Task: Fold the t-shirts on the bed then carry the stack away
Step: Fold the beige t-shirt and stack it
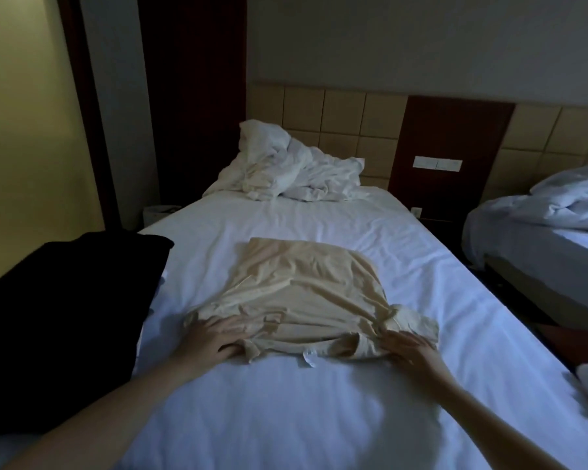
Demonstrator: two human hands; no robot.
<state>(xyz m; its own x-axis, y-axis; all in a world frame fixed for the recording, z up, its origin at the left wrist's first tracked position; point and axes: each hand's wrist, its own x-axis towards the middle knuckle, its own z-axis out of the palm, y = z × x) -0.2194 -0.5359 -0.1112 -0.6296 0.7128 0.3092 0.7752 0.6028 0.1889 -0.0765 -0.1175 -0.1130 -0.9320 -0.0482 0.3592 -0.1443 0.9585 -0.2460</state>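
Right now I have the cream t-shirt (302,290) lying dead ahead on the bed (286,422), with its long axis running away from me and the collar end nearest. Both hands sit at that near edge, about equally close. My left hand (211,337) lies flat, fingers spread on one shoulder. My right hand (408,351) rests on the bunched sleeve, and blur hides whether it pinches. Dim light obscures the dark bundle (65,317) on the left.
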